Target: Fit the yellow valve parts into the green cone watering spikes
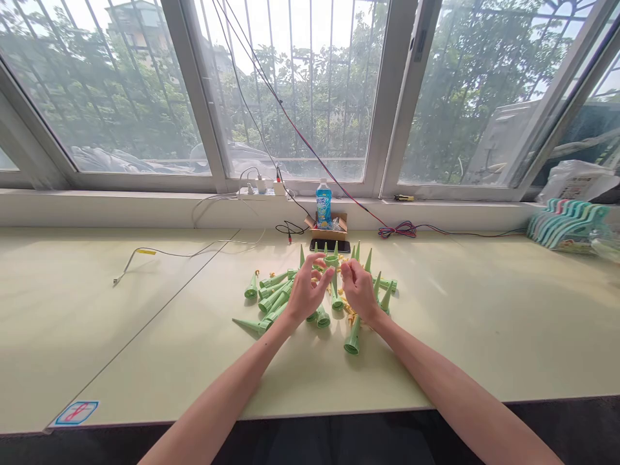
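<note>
My left hand (306,289) pinches a green cone-shaped spike (332,270) by its wide top, with the tip pointing down. My right hand (359,289) is raised beside it, fingers curled together near the spike; whether it holds a small yellow part I cannot make out. Below both hands lies a pile of several green cone spikes (276,294) mixed with small yellow parts (347,309) on the pale table (145,310). One spike (353,337) lies nearest me.
A dark phone (330,246) lies behind the pile. A blue drink bottle (323,204) stands in a small cardboard box (340,226) by the window ledge. Red and black wires (397,229) and a white cable (194,252) trail on the table. Coloured hangers (564,223) sit far right.
</note>
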The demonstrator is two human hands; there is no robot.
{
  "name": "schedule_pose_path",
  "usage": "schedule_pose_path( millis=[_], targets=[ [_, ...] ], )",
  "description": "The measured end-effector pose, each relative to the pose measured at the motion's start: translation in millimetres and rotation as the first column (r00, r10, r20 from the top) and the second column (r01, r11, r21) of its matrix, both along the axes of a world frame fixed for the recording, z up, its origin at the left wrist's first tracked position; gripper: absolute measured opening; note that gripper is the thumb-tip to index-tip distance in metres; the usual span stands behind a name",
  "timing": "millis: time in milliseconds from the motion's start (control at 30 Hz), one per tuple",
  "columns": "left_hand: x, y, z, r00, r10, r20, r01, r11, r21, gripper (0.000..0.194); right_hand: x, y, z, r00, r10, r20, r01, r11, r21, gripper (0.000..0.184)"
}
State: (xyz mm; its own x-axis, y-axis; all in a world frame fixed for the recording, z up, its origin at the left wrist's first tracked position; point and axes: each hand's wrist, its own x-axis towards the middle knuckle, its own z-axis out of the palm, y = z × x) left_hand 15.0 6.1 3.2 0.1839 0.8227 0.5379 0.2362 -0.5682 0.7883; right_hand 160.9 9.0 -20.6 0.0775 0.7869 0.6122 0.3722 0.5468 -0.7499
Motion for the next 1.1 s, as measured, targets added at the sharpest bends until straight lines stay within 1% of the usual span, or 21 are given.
schedule_pose_path(
  millis=[100,167,233,333,433,533,633,800,1100],
  targets=[
    [-0.9,0.3,1.2,0.996,0.053,0.068,-0.052,0.999,-0.016,0.038,1.1,1.1,-2.1,1.000,-0.023,-0.021,0.023,1.000,0.009,0.035],
    [-1.7,0.8,0.8,0.992,0.059,0.113,-0.051,0.996,-0.079,0.038,1.5,1.8,-3.6,0.999,-0.031,-0.022,0.031,0.999,0.019,0.034],
    [-2.4,1.1,0.1,0.987,0.026,0.156,0.001,0.985,-0.171,0.040,1.7,2.0,-4.4,1.000,-0.020,-0.016,0.020,0.999,0.028,0.033],
    [-3.3,1.5,0.0,0.966,-0.058,0.251,0.132,0.948,-0.289,0.046,1.3,1.5,-4.1,0.999,0.034,-0.001,-0.033,0.999,0.033,0.032],
    [-3.9,2.6,0.8,0.932,-0.112,0.346,0.244,0.898,-0.366,0.051,0.3,0.7,-3.5,0.994,0.103,0.019,-0.104,0.994,0.027,0.032],
    [-3.9,3.9,1.9,0.912,-0.149,0.382,0.315,0.851,-0.420,0.054,-0.7,0.9,-4.3,0.985,0.171,0.039,-0.172,0.985,0.028,0.031],
    [-3.7,4.7,2.4,0.903,-0.184,0.389,0.355,0.829,-0.432,0.053,-0.8,1.7,-6.0,0.980,0.196,0.043,-0.197,0.980,0.025,0.031],
    [-4.3,4.9,0.9,0.898,-0.207,0.389,0.370,0.832,-0.413,0.048,0.0,2.7,-7.0,0.981,0.191,0.041,-0.191,0.982,-0.008,0.032],
    [-4.7,1.5,4.9,0.934,-0.166,0.316,0.290,0.870,-0.398,0.041,0.4,2.4,-6.3,0.981,0.189,0.045,-0.188,0.982,-0.025,0.030]
  ],
)
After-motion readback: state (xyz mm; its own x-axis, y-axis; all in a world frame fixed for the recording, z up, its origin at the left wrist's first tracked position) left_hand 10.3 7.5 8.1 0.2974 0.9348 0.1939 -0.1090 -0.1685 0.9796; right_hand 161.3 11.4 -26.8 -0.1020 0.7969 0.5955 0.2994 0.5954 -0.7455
